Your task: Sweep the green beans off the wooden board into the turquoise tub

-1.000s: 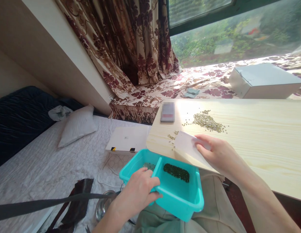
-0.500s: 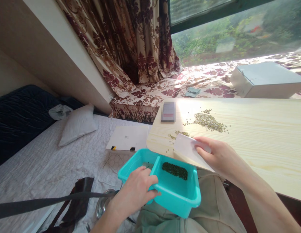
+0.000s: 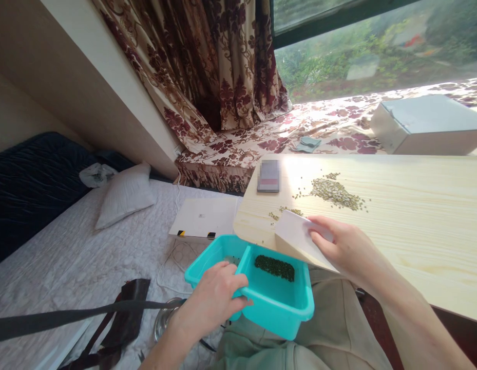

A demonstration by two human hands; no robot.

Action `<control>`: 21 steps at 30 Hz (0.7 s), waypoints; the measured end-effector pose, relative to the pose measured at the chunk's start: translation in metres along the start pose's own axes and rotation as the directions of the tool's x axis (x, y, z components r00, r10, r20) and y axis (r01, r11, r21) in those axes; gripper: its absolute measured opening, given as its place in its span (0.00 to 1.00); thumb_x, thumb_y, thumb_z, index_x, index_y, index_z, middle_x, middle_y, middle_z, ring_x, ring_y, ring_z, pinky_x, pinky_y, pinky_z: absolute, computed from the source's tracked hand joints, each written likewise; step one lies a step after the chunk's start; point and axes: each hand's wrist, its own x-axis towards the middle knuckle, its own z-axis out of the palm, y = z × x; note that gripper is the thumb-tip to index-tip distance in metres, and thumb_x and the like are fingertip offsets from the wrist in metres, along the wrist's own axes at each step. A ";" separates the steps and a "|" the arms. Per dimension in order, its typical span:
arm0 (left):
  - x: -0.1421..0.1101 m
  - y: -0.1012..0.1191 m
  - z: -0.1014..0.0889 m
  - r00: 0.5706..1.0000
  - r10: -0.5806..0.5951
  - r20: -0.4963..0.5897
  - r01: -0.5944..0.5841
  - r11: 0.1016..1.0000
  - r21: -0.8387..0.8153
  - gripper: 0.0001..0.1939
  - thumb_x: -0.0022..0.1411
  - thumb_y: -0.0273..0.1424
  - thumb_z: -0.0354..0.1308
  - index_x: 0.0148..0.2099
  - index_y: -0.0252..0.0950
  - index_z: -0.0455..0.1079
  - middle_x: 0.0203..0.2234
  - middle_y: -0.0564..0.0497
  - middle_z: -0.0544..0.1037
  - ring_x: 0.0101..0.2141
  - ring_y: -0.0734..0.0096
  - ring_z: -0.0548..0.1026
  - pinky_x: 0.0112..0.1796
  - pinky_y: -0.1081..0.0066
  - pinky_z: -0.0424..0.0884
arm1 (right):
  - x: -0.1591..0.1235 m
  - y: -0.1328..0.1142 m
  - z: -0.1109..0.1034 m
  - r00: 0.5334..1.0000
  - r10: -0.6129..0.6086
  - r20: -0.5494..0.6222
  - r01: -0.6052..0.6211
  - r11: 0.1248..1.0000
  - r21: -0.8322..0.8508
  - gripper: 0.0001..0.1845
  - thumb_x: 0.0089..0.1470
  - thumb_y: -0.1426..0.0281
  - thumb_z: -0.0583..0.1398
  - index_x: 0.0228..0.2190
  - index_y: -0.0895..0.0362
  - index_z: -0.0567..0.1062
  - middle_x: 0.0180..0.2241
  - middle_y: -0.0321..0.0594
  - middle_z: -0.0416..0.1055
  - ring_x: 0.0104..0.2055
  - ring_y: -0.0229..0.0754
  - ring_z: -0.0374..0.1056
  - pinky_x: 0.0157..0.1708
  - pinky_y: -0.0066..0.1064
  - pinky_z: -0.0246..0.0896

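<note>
My left hand [image 3: 218, 290] grips the near side of a turquoise two-compartment bin [image 3: 279, 313], just under the table's front edge. A patch of dark green beans [image 3: 274, 268] lies in its right compartment; a few small bits show in the left one, partly behind my hand. My right hand [image 3: 334, 239] pinches a stiff white card [image 3: 296, 231], held aslant at the edge of the table [image 3: 407, 221]. Beyond the card's far edge are some scattered greenish beans [image 3: 294, 211]. A larger pile of the beans [image 3: 334, 192] is spread farther back on the wood.
A dark phone-like device [image 3: 269, 176] lies at the table's far left corner. On the window ledge are a white box [image 3: 431, 121] and a folded cloth [image 3: 308, 144]. To the left, a bed [image 3: 146, 241] bears a pillow [image 3: 125, 198], a white flat case [image 3: 203, 218] and a dark strap.
The bin and my left hand have shifted slightly left in view. Fewer loose beans show left of the card, near the table edge. Both hands keep their grips.
</note>
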 end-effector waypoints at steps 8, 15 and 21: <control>-0.002 -0.007 -0.002 0.999 -0.037 -0.007 0.037 0.999 -0.012 0.11 0.61 0.33 0.72 0.34 0.38 0.72 0.31 0.53 0.72 0.41 0.61 0.72 0.40 0.67 0.65 | 0.002 0.003 -0.002 0.999 0.007 -0.054 -0.007 1.000 0.010 0.16 0.54 0.66 0.55 0.38 0.51 0.83 0.32 0.41 0.83 0.30 0.48 0.77 0.27 0.32 0.65; -0.003 -0.010 -0.001 0.999 -0.029 -0.019 0.029 1.000 -0.008 0.11 0.61 0.33 0.72 0.35 0.38 0.72 0.31 0.54 0.72 0.40 0.61 0.72 0.39 0.68 0.64 | 0.002 0.001 0.002 0.999 -0.005 -0.034 0.004 1.000 -0.031 0.15 0.54 0.66 0.55 0.35 0.49 0.82 0.31 0.38 0.82 0.30 0.46 0.77 0.26 0.30 0.63; -0.003 -0.013 0.002 1.000 -0.012 -0.021 0.011 1.000 -0.009 0.10 0.63 0.34 0.70 0.35 0.38 0.72 0.31 0.54 0.72 0.40 0.61 0.71 0.39 0.67 0.63 | 0.000 0.000 -0.003 0.999 -0.008 -0.038 0.008 1.000 -0.009 0.15 0.54 0.66 0.55 0.35 0.50 0.82 0.30 0.39 0.82 0.28 0.47 0.76 0.25 0.32 0.64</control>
